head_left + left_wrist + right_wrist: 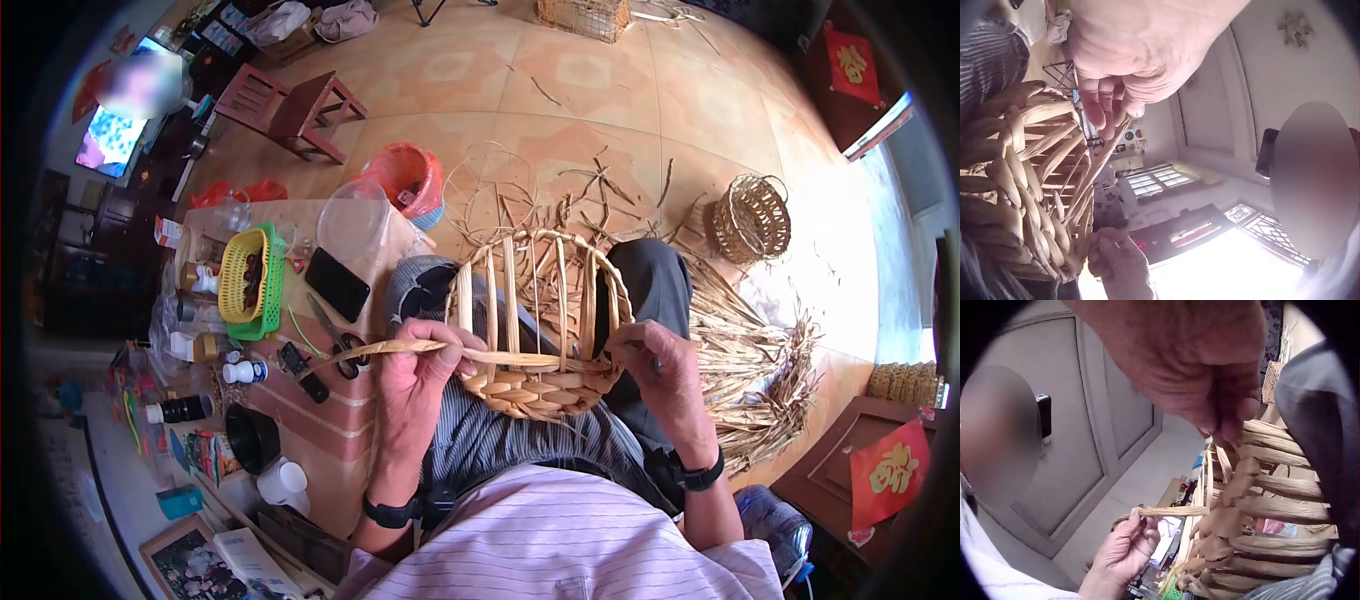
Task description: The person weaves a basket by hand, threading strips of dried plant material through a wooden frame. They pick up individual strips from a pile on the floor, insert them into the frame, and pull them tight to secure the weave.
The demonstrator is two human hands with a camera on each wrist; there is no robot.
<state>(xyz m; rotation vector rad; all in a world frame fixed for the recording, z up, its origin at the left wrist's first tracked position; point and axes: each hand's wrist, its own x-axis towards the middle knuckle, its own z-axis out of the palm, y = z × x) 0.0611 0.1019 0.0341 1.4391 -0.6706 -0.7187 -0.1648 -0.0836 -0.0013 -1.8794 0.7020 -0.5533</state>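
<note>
1. Basket (540, 392): centre of frame, on the person's lap. Low part is woven, bare stakes (511, 300) above it, reaching to a hoop-like edge.
2. Left hand (420, 375): left of centre, thumb and fingers closed on a flat strip (395, 346). One end trails left; the rest runs right across the stakes, just over the woven part.
3. Right hand (668, 375): right of centre, fingertips drawn close together, pinching at the basket's right side. Can't tell from here whether it's the edge or a strand.
4. Step, my read: weaving a row, strip being worked between stakes.
5. Next move, my guess: pass the strip round the next stake, pull it snug, press it down on the row below. Right hand needs to steady that side so stakes don't lean.
6. Nearby: scissors (326, 322) at left on the table, loose straw (750, 370) at lower right, second basket (755, 235) at upper right.
</note>
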